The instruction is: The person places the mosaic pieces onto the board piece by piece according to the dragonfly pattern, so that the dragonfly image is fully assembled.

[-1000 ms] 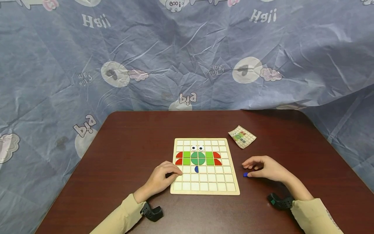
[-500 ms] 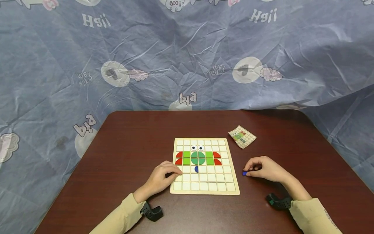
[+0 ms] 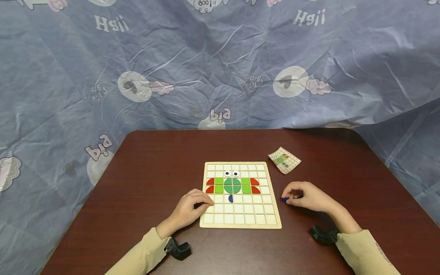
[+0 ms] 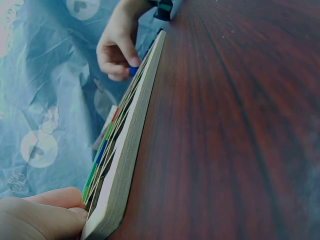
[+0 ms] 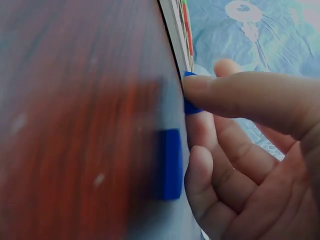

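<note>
My right hand [image 3: 307,196] pinches a small blue puzzle piece [image 3: 285,199] between thumb and fingers, just off the board's right side. The right wrist view shows this pinched blue piece [image 5: 192,106] partly covered by the thumb, while a second blue piece [image 5: 171,165] sits by the curled lower fingers. A square wooden grid board [image 3: 244,219] lies flat, bearing red, green and blue pieces and two eye pieces. The fingertips of my left hand [image 3: 190,208] rest on its left edge; in the left wrist view, the fingers touch the board [image 4: 131,150] near a corner.
Behind the board's right side lies a pattern card [image 3: 285,160] with a similar coloured picture. Everything rests on a dark red-brown table [image 3: 165,152]. A blue printed cloth [image 3: 206,76] hangs beyond its far edge. Each wrist wears a black device [image 3: 178,249].
My right fingers have closed in on the blue piece beside the thumb. That hand has shifted slightly left toward the board with the piece. The left hand stays on the board's edge.
</note>
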{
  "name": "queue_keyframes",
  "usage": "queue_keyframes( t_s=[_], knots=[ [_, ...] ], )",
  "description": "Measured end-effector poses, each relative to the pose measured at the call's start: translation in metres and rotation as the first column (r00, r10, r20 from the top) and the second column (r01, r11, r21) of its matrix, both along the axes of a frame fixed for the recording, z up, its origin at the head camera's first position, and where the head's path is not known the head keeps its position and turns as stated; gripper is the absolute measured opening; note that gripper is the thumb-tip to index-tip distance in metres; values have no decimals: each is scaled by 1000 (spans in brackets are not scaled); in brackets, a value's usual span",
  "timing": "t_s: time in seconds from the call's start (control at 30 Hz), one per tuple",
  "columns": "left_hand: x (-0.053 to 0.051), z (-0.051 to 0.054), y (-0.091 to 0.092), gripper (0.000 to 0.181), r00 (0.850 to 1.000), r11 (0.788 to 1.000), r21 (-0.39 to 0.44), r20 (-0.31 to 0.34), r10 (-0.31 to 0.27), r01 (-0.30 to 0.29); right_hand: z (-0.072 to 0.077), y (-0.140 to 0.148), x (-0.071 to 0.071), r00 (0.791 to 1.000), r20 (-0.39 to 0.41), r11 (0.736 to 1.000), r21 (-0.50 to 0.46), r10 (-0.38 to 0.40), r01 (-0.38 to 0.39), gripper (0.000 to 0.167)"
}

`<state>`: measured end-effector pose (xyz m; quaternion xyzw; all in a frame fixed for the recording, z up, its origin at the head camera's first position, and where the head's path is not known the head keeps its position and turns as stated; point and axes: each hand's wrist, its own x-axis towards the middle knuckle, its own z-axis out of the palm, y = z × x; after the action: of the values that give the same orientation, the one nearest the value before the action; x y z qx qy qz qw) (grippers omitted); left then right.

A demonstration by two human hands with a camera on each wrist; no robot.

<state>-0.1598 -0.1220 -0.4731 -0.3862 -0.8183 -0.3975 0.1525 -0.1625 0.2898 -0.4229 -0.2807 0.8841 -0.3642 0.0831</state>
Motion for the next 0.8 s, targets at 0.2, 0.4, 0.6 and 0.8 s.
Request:
queue_keyframes(
  t_s=[0.2,0.4,0.6,0.8],
  knots=[
    [0,0,0,17,1000,1000,6,8,-4,4,6,-13,-4,1000,-16,1000,13,-26,26,21],
    [1,1,0,18,1000,1000,-3,14,6,-6,9,-33,-10,999,-40,999,-34,8,-9,22],
    [1,1,0,18,1000,1000,-9,18,9,-9,13,-53,-14,1000,-27,999,-54,7,-8,18],
    [1,2,0,18,1000,1000,-1,6,3,-3,16,-77,-18,999,-8,995,-97,31,-32,15]
  ],
)
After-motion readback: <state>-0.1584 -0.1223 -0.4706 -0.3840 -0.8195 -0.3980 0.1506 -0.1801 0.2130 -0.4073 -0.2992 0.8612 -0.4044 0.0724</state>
